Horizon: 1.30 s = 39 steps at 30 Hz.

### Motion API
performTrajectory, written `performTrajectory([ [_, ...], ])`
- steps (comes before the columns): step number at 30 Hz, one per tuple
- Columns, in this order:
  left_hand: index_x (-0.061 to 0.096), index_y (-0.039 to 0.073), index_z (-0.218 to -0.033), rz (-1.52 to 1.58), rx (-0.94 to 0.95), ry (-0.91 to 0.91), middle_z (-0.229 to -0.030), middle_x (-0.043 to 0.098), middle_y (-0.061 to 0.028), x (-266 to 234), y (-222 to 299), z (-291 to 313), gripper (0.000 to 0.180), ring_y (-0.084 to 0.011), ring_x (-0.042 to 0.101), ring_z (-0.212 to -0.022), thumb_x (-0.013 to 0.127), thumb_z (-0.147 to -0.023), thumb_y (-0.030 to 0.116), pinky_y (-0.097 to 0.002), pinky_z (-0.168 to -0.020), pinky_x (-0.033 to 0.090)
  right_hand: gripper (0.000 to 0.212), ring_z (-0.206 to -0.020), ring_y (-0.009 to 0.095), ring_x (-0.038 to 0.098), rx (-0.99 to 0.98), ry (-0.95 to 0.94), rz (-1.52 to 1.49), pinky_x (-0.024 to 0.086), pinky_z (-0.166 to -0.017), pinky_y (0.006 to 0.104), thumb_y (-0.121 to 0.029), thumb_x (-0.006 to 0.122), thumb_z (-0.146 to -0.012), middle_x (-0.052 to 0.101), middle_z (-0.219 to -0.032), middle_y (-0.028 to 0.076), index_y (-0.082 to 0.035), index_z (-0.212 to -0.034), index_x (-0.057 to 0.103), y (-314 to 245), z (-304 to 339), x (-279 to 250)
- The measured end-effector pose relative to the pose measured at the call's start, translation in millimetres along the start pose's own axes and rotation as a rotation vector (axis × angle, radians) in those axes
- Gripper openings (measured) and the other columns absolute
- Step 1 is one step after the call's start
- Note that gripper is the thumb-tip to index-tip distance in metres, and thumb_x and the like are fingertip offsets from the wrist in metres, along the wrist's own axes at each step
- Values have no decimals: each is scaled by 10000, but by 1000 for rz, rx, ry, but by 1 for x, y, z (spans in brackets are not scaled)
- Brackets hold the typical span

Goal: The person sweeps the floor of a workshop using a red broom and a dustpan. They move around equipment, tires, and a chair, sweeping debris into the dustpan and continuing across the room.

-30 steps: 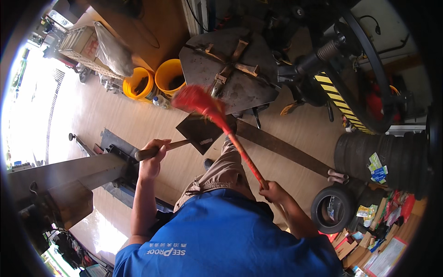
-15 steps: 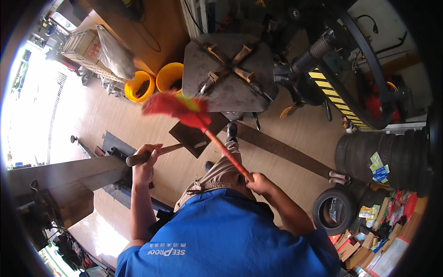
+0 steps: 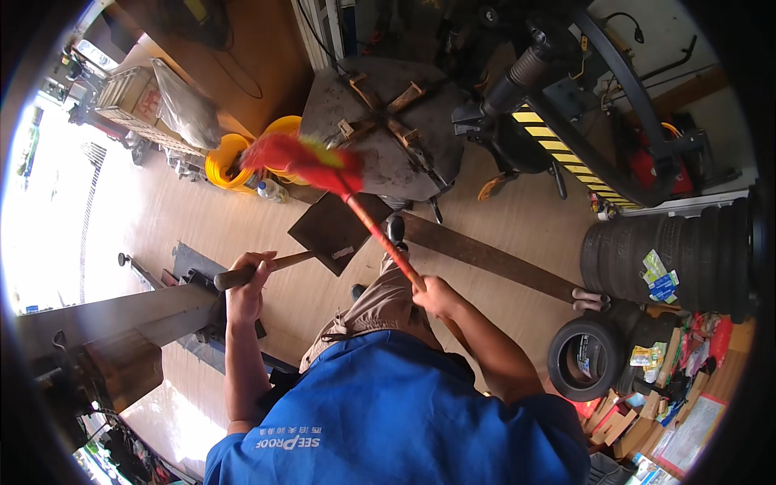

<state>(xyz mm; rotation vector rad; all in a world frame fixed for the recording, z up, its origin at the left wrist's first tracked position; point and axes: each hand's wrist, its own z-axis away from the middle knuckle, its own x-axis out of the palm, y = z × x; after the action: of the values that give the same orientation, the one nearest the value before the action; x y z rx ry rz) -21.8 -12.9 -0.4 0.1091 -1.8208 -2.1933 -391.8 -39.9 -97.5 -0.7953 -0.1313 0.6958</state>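
My left hand (image 3: 247, 293) is closed round the wooden handle of a flat, dark square shovel (image 3: 321, 236). Its blade lies out in front, near my dark shoe (image 3: 394, 229). In my right hand (image 3: 437, 296) is the end of an orange-red stick belonging to a broom (image 3: 372, 229). The broom's red and yellow head (image 3: 311, 166) is blurred by motion. It appears beyond the shovel blade, overlapping the edge of a round-cornered tyre machine table (image 3: 339, 109) and part of a yellow bucket (image 3: 281, 126).
Another yellow bucket (image 3: 222, 162) and a clear bottle (image 3: 272, 191) stand at the far left. A long flat metal ramp (image 3: 493, 257) lies on the floor toward the right. Stacked tyres (image 3: 663, 255) and a loose tyre (image 3: 586, 358) are at the right; a grey beam (image 3: 121, 303) juts in from the left.
The right hand and broom have shifted left, and the broom's head remains blurred. The whole view has shifted slightly, and the bottle now shows beside the bucket. Both hands keep their holds.
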Motion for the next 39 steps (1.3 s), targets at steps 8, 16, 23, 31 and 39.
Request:
performTrajectory([
  [8,566,27,-807,21,-24,-37,-864,603,-79,17,-6,-5,78,-237,545,-1045,594,-866,69,-392,-947,375,127,-691,299,630,-68,321,316,486,-632,394,-120,549,-735,614,-701,155,-31,-824,562,22,0,-33],
  [16,573,18,-860,46,-12,-77,-885,588,-66,7,-16,-3,96,-227,536,-1067,596,-876,109,-329,-902,406,122,-604,183,571,55,79,147,469,-565,350,-163,575,-761,580,-663,72,-57,-820,565,15,62,-20],
  [23,571,29,-800,47,-31,-57,-847,601,-77,17,-13,-9,91,-230,550,-1034,612,-865,78,-379,-930,389,81,-556,171,524,-313,250,160,437,-530,349,-105,553,-741,497,-597,54,-51,-767,498,-7,-52,-27],
  [31,561,27,-793,75,10,-24,-846,599,-73,8,-16,-8,102,-236,548,-1038,610,-866,79,-386,-944,382,82,-472,193,536,13,176,155,435,-429,352,-116,528,-764,532,-598,74,-55,-817,541,36,29,-29],
  [39,565,25,-793,77,16,1,-853,599,-65,-2,-24,-3,93,-239,542,-1050,612,-861,67,-386,-945,378,151,-678,195,606,-24,139,336,480,-639,336,-172,586,-778,622,-734,113,-40,-851,585,7,55,-28],
])
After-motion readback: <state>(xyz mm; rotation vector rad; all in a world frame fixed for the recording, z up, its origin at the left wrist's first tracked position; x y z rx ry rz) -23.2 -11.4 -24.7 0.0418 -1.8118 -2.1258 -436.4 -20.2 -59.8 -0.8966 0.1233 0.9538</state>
